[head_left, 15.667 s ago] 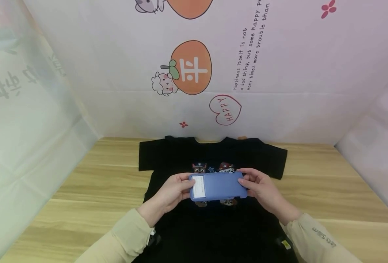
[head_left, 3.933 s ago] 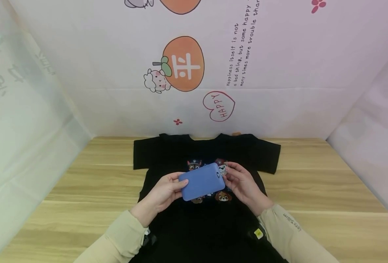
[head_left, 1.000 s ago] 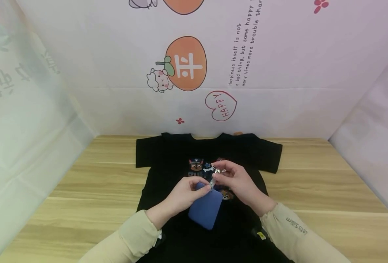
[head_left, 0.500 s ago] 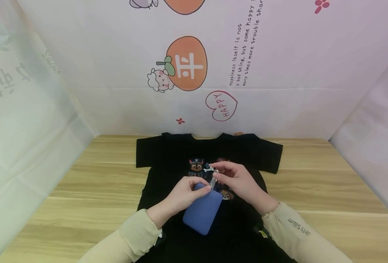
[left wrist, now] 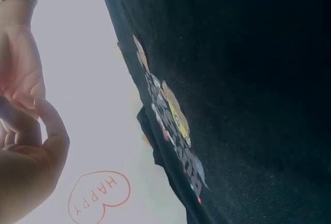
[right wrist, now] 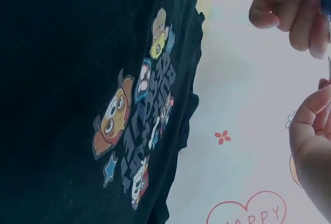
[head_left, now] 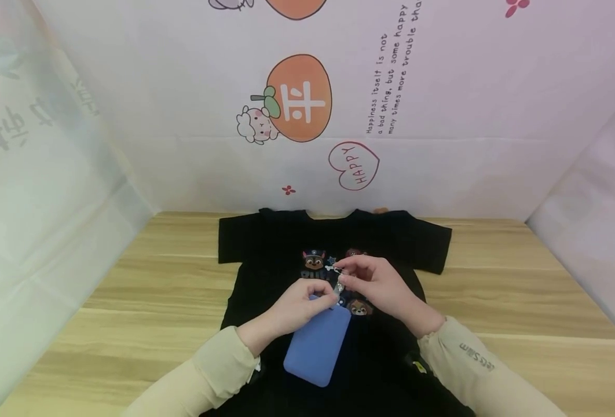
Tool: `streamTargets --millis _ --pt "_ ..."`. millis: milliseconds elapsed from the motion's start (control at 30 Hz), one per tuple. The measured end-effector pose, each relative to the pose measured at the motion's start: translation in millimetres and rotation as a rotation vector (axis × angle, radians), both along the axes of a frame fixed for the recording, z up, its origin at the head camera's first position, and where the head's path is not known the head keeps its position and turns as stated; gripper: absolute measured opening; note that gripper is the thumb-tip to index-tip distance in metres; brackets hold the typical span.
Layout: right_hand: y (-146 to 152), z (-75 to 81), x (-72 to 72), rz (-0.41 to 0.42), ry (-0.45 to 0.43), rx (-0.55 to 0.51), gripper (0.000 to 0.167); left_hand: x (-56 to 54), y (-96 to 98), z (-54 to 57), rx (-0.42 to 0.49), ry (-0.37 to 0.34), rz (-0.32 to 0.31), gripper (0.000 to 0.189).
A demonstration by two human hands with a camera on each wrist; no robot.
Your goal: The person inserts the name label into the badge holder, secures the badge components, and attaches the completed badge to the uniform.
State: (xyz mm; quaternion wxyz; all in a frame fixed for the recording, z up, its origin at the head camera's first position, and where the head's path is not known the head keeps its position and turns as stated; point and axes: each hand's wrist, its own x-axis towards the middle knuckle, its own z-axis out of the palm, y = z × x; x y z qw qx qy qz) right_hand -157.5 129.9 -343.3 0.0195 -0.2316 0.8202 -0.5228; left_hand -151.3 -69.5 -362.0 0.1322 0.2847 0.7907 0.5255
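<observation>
1. Nearest me, overlapping the lower right of the black T-shirt (head_left: 271,249), the beige right sleeve (head_left: 456,370) carries dark lettering that seems to say "LetsSlim".

2. The blue card holder (head_left: 317,347) hangs tilted over the T-shirt's front, below the chest graphics, its plain face toward my head view; I read no label on it.

3. I have the left hand (head_left: 297,307) over the T-shirt's middle, fingers bent, pinching at the holder's top edge; its own fingers hide the exact hold.

4. Over the T-shirt's chest, the right hand (head_left: 377,289) pinches a badge clip (head_left: 339,287) between thumb and finger. The clip's strap end reaches the holder's top edge, beside the left fingertips.

5. Clip and holder meet, so I judge their joining to be under way. I can't tell whether the strap is fastened; that may be what is left.

6. The T-shirt lies spread out, with a print (right wrist: 137,115) of cartoon puppies and grey letters too skewed for me to read surely.

7. Either side of the T-shirt shows the wood-grain table (head_left: 130,313).

8. Behind the T-shirt's collar, the backdrop (head_left: 458,116) reads "HAPPY" in a red heart (head_left: 354,166), a sideways 平 on an orange fruit (head_left: 299,97), and "Happiness itself is not a bad thing, but some happy", cropped above.
</observation>
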Motion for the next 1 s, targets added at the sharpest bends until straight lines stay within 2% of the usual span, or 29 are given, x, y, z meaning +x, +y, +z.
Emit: streamTargets --millis 167,367,533,867,1000 --pt "1.0 1.2 -5.2 0.01 0.025 0.037 0.022 -3.9 -0.1 -1.4 -0.008 0.017 -0.041 0.026" --pt "2.6 4.9 -6.5 -0.01 0.035 0.105 0.022 -6.0 0.1 -0.8 0.003 0.025 -0.037 0.026" --pt "2.4 3.3 -7.4 -0.005 0.029 0.109 0.021 -6.8 0.5 -2.3 0.018 0.02 -0.04 0.026" --pt "0.9 -2.8 -8.0 0.001 0.028 0.11 0.02 -6.9 1.8 -9.3 0.094 -0.08 -0.034 0.026" --pt "2.0 -2.6 -7.4 -0.002 0.04 0.122 0.021 -6.3 3.7 -12.0 0.12 -0.097 -0.028 0.025"
